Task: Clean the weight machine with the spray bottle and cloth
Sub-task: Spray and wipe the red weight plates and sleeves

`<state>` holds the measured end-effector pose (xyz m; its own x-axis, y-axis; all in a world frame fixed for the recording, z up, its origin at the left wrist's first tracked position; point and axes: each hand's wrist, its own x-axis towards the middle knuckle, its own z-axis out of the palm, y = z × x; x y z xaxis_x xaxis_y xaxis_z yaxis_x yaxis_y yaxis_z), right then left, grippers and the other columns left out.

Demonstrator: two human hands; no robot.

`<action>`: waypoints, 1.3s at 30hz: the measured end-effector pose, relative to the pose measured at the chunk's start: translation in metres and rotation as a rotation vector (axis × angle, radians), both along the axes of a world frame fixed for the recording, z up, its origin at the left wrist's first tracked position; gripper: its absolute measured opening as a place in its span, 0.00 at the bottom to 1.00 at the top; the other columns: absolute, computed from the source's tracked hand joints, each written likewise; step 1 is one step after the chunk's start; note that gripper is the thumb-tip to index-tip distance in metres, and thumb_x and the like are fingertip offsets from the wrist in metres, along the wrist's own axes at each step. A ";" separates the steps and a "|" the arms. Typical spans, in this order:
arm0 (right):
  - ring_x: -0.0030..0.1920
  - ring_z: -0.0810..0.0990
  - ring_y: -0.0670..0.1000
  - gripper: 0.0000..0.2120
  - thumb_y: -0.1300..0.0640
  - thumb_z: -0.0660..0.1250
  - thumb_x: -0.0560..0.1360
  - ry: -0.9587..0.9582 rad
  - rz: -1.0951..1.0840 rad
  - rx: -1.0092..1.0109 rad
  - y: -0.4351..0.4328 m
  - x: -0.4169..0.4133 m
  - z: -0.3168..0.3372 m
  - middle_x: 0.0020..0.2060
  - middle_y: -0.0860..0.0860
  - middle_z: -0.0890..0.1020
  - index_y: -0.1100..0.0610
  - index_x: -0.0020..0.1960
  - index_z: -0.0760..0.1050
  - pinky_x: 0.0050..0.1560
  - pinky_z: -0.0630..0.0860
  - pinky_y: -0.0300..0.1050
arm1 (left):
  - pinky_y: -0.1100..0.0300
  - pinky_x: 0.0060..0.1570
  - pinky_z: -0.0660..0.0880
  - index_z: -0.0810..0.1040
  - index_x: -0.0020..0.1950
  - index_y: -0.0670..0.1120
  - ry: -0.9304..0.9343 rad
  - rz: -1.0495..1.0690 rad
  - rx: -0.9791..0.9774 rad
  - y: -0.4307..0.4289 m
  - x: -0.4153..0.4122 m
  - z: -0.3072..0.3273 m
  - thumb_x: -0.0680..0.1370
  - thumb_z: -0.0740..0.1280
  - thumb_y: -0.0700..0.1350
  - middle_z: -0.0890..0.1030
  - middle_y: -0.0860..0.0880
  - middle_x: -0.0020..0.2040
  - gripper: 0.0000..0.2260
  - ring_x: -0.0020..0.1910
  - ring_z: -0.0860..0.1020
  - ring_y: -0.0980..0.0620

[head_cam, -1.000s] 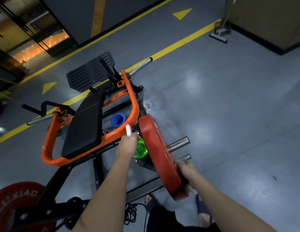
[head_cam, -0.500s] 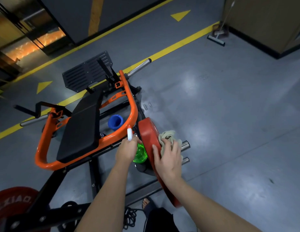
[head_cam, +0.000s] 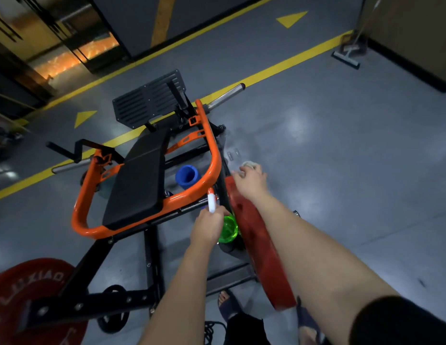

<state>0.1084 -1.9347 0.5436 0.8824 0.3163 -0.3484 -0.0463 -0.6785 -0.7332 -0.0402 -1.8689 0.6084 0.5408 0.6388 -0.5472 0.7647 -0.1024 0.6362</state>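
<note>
The weight machine has an orange tube frame (head_cam: 213, 168) and a black pad (head_cam: 140, 180). A red weight plate (head_cam: 256, 242) stands on edge at its right side. My left hand (head_cam: 208, 226) grips a green spray bottle (head_cam: 228, 229) with a white nozzle (head_cam: 212, 202), held beside the plate's inner face. My right hand (head_cam: 250, 183) holds a pale cloth (head_cam: 248, 165) at the plate's far top edge; most of the cloth is hidden under the fingers.
A second red plate (head_cam: 30, 302) sits at lower left on the black base frame (head_cam: 92, 302). A blue roller (head_cam: 187, 176) lies inside the frame. Chrome sleeves (head_cam: 227, 94) stick out at the far end. A floor squeegee (head_cam: 346, 56) leans by the wall. My sandalled feet (head_cam: 229, 305) stand below.
My right hand with the cloth has slid from the plate's lower edge, over its outer face, up to its far top edge. The left hand and bottle have stayed about where they were.
</note>
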 end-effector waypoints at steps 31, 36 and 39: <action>0.44 0.85 0.58 0.17 0.51 0.70 0.76 0.902 -0.458 0.410 -0.162 -0.122 -0.091 0.46 0.60 0.87 0.63 0.55 0.84 0.45 0.79 0.48 | 0.52 0.42 0.67 0.83 0.35 0.51 0.031 -0.023 0.119 -0.012 0.013 0.012 0.73 0.67 0.50 0.75 0.49 0.36 0.08 0.38 0.73 0.44; 0.46 0.85 0.53 0.12 0.49 0.69 0.72 0.705 -0.518 0.698 -0.106 -0.079 -0.035 0.45 0.53 0.87 0.55 0.49 0.86 0.51 0.82 0.48 | 0.50 0.46 0.70 0.83 0.37 0.53 0.039 -0.048 0.139 -0.009 0.015 0.010 0.71 0.67 0.52 0.78 0.49 0.41 0.07 0.43 0.76 0.43; 0.56 0.80 0.56 0.15 0.45 0.68 0.75 0.204 -0.483 0.487 -0.065 -0.086 -0.006 0.52 0.56 0.82 0.53 0.55 0.81 0.62 0.76 0.51 | 0.49 0.46 0.70 0.84 0.39 0.53 0.050 -0.065 0.146 -0.009 0.018 0.012 0.67 0.65 0.55 0.78 0.48 0.42 0.11 0.44 0.77 0.43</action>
